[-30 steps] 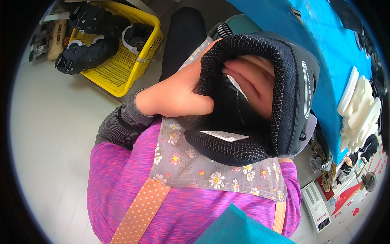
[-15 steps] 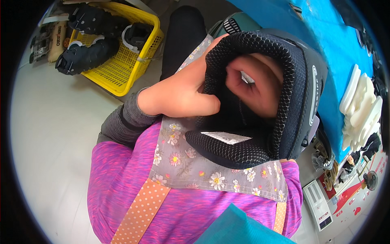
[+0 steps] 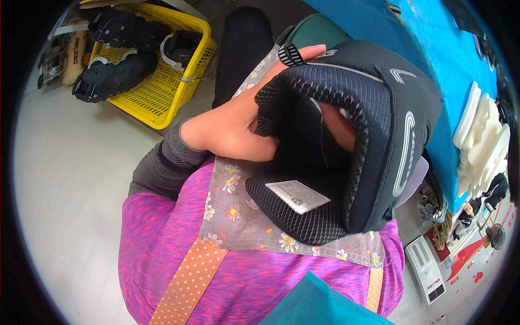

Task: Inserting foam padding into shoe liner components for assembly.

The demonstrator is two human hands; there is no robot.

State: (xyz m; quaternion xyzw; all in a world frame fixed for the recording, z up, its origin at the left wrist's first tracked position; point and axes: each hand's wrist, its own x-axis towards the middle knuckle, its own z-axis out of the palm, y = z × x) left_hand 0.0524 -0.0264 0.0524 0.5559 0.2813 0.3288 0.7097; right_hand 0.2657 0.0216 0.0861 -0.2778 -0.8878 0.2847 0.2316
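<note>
A black padded boot liner with a mesh lining and grey-white side markings is held up in front of my chest, its opening facing me. My left hand grips its left rim, thumb on the near edge and fingers reaching along the far outside. A black-and-white striped pull loop stands up beside those fingers. Part of my right hand shows inside the opening; the liner hides the rest, so its finger pose is unclear. On the liner's padded tongue sits a white label.
A yellow plastic basket with several black boots stands on the floor at far left. To the right is a blue-covered table with a pile of white foam-like pieces. A grey floral apron covers my lap.
The liner has tilted and dropped slightly, showing more of its outer side. My right hand, earlier seen curled in the opening, is now mostly hidden. My left hand has shifted slightly left.
</note>
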